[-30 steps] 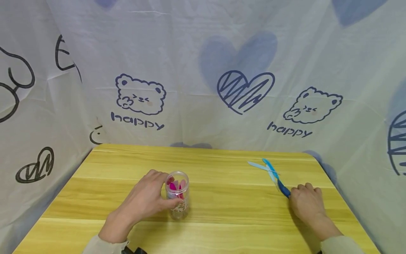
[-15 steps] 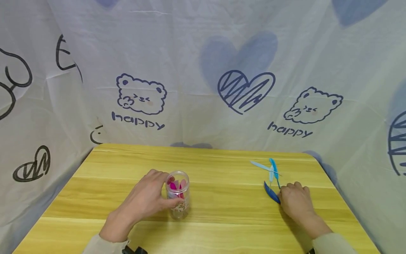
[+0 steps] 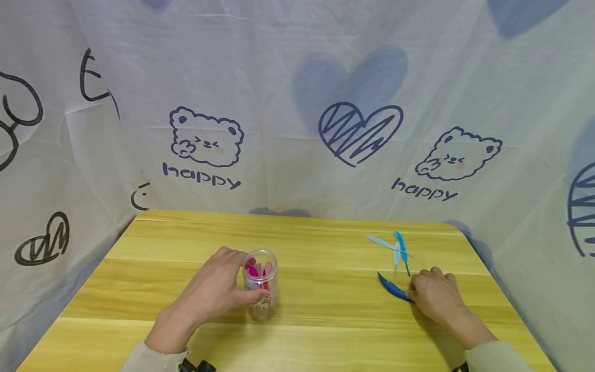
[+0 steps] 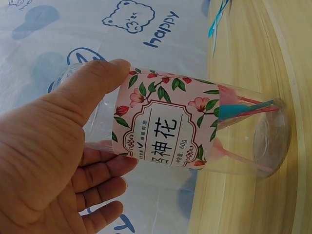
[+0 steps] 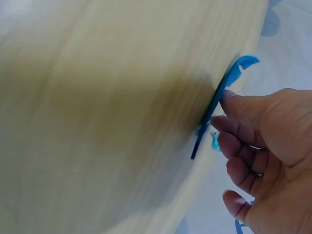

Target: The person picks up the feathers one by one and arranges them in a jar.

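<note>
The navy feather [image 3: 392,287] sits inward from the worktop's [image 3: 325,310] right edge, one end pinched by the right hand [image 3: 437,294]. The left hand [image 3: 216,287] grips the jar [image 4: 168,119], seemingly to steady it upright; lighter feathers [image 3: 402,248] cross toward the far right corner.

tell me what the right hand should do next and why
Probably carry the dark blue feather over toward the clear jar: the right hand already pinches it, while the left hand grips the jar, whose top is open and which already holds pink pieces.
</note>
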Available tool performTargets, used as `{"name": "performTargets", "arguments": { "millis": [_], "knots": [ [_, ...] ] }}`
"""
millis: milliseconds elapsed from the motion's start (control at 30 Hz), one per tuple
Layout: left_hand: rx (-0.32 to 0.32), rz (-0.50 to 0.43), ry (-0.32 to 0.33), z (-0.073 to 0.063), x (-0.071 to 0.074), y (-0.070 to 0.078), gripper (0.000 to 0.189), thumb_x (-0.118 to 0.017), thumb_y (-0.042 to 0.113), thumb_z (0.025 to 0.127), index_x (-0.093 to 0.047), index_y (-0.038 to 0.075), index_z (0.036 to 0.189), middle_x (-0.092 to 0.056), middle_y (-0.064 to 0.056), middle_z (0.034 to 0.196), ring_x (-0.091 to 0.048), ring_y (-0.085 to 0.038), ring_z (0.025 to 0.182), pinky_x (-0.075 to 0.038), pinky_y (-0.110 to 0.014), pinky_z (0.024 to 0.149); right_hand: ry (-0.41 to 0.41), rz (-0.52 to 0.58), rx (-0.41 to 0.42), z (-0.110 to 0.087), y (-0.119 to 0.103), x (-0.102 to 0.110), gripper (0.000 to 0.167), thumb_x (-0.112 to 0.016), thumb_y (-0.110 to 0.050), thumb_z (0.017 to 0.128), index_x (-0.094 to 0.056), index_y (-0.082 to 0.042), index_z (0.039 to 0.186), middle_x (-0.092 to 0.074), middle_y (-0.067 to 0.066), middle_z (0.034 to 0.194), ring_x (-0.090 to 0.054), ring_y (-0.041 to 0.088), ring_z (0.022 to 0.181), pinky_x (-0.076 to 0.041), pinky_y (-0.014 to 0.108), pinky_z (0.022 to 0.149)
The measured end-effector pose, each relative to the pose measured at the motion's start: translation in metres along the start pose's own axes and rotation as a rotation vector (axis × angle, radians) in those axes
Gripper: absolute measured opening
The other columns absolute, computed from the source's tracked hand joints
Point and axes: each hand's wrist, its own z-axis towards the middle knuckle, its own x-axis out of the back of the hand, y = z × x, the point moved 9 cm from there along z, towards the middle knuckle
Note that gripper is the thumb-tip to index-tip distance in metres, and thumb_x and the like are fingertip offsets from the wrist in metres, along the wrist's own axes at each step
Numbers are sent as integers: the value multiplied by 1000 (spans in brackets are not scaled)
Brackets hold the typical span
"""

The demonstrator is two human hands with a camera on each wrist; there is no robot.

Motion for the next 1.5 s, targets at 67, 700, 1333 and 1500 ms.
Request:
{"name": "performTargets", "arguments": {
  "millis": [67,700,1333,1500],
  "knots": [
    [-5,1,3,0,0,0,78,-86,64,77,-70,8,128,-72,1,116,-60,-20,117,-54,-46,102,-10,-1,8,1,-2,0,11,-79,-27,95,-77,-18,90,-67,-3,88,-56,24,85,-46,56,78],
    [4,-4,8,1,-1,-2,75,-87,64,76,-71,10,125,-71,3,112,-58,-18,114,-54,-43,99,88,-146,210,0,-38,3,24,-82,-18,87,-62,-21,74,-59,-7,77,-41,18,74,-32,39,70],
    [20,-10,-2,0,-2,-4,78,-87,66,75,-71,10,127,-71,3,114,-58,-18,115,-55,-43,99,705,-173,469,-6,-94,58,19,-57,-23,89,-51,-9,77,-43,3,74,-37,26,74,-32,39,68],
    [18,-9,0,0,-1,-3,77,-87,66,75,-71,11,126,-71,3,114,-58,-18,115,-55,-44,99,739,-150,469,-3,-110,74,21,-52,-23,94,-51,-9,78,-43,3,75,-38,27,75,-31,39,71]
  ]
}}
